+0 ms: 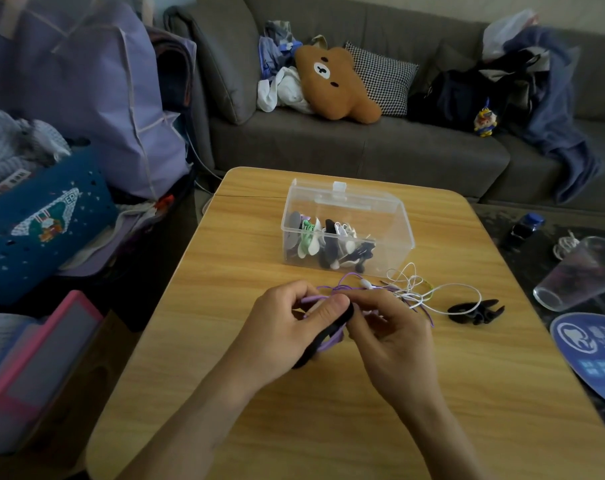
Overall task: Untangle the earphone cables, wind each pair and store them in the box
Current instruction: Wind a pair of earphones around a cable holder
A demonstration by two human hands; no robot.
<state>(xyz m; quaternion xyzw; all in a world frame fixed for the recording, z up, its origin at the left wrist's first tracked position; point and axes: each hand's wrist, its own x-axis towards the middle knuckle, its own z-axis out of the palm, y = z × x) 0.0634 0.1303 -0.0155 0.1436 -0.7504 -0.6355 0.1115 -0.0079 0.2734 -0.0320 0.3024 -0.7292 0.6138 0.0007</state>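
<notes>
My left hand point(287, 323) grips a black cable winder point(323, 336) with purple earphone cable point(330, 340) wound on it, over the middle of the wooden table point(225, 393). Touching it from the right, my right hand point(391, 327) pinches the purple cable at the winder's top. More purple cable trails right into a tangle with a white earphone cable point(415, 289). A second black winder point(476, 310) lies on the table to the right. Behind the hands stands a clear plastic box point(346, 209), lid open, holding several wound earphones.
A clear drinking glass point(578, 275) lies tilted at the table's right edge beside a blue round card point(592, 351) and a dark bottle point(524, 230). A grey sofa point(329, 147) with a bear cushion and clothes is behind. Bags and a pink-edged bin crowd the left.
</notes>
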